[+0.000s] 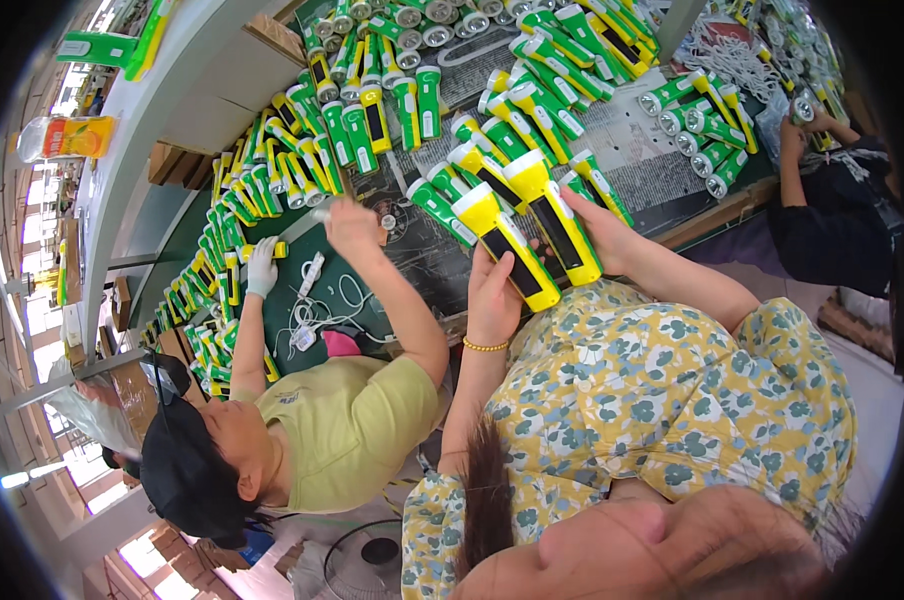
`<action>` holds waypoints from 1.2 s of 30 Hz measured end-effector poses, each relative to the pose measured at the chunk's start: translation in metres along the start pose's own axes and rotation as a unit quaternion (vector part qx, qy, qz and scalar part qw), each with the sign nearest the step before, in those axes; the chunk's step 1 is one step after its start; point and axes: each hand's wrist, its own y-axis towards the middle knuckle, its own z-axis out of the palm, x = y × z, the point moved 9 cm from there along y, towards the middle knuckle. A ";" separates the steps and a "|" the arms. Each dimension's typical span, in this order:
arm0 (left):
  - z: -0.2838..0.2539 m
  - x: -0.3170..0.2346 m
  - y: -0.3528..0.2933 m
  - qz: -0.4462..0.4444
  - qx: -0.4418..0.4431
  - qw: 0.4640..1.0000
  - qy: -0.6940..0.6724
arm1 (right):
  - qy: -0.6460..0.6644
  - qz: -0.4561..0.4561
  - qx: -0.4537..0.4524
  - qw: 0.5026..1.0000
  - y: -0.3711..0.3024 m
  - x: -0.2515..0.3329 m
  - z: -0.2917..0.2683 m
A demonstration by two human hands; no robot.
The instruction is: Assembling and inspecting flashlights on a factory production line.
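Observation:
My left hand [494,295] is closed round the lower part of a yellow flashlight [504,245] with a white head and a long black panel. A matching flashlight [554,218] is gripped by my right hand [604,236], whose fingers partly pass behind it. Both flashlights are tilted side by side in front of me, heads pointing away and up to the left. Just beyond them, green and yellow flashlights [520,130] lie in a pile on the dark bench.
To my left a co-worker in a yellow-green shirt [357,420] reaches over the bench, one hand gloved [263,268]. White cables [307,310] lie before them. Rows of flashlights [292,165] line the far side. Another person [837,200] works at the far right beside white cords [737,60].

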 end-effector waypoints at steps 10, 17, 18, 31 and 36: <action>-0.082 0.051 0.003 -0.021 -0.152 0.972 0.179 | -0.272 -0.126 -0.145 0.943 0.011 0.003 -0.080; -0.122 0.132 0.042 -0.133 -0.125 0.961 0.209 | -0.593 -0.167 -0.214 0.758 0.021 -0.011 -0.116; -0.123 0.135 0.045 -0.133 -0.121 0.962 0.207 | -0.620 -0.144 -0.204 0.743 0.025 -0.015 -0.120; -0.157 0.156 0.045 -0.121 -0.181 0.959 0.184 | -0.404 -0.114 -0.222 0.880 0.073 0.066 -0.085; -0.136 0.141 0.047 -0.071 -0.142 0.977 0.142 | -0.518 -0.217 -0.223 0.797 0.045 0.063 -0.117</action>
